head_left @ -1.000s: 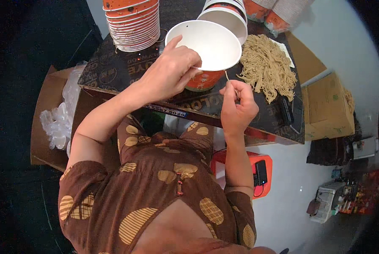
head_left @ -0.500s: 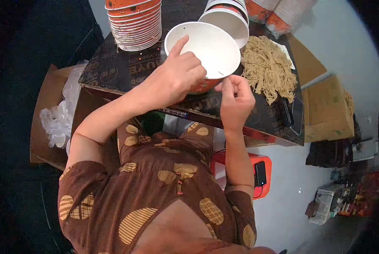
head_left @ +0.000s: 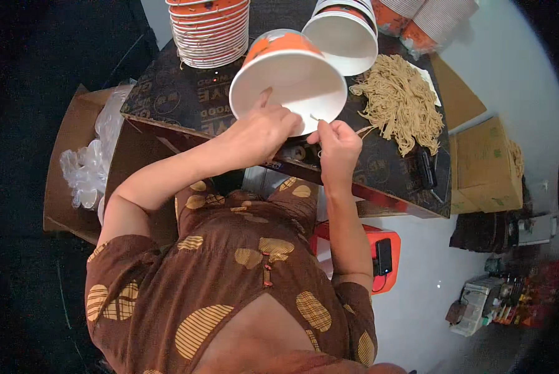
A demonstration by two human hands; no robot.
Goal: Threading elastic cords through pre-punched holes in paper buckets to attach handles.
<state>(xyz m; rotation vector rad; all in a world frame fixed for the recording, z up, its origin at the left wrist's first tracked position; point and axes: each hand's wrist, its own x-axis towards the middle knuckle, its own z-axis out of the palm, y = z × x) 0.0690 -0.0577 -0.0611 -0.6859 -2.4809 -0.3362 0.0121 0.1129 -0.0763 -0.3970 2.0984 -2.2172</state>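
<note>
A large white-lined paper tub (head_left: 317,78) with an orange outside is tipped so its mouth faces me. My left hand (head_left: 264,131) is closed on the near rim, its index finger stretched out inside the tub. Beside that rim, my right hand (head_left: 339,143) pinches a thin tan string (head_left: 365,131). A short end of string shows against the white inner wall, just above the right fingertips. Whether it passes through the wall is hard to make out. To the right lies a loose heap of tan strings (head_left: 404,106) on the dark table.
Nested tubs (head_left: 209,34) stand at the back left, with more tubs (head_left: 342,43) lying behind mine. A black tool (head_left: 425,168) rests near the right table edge. Cardboard boxes (head_left: 485,165) flank the table; the left one (head_left: 67,162) holds clear plastic pieces. A phone-like device (head_left: 384,257) lies on a red stool (head_left: 388,237).
The tub has tilted so its mouth turns toward me and its orange far side shows. Both hands stay at the near rim; my right hand has shifted slightly left.
</note>
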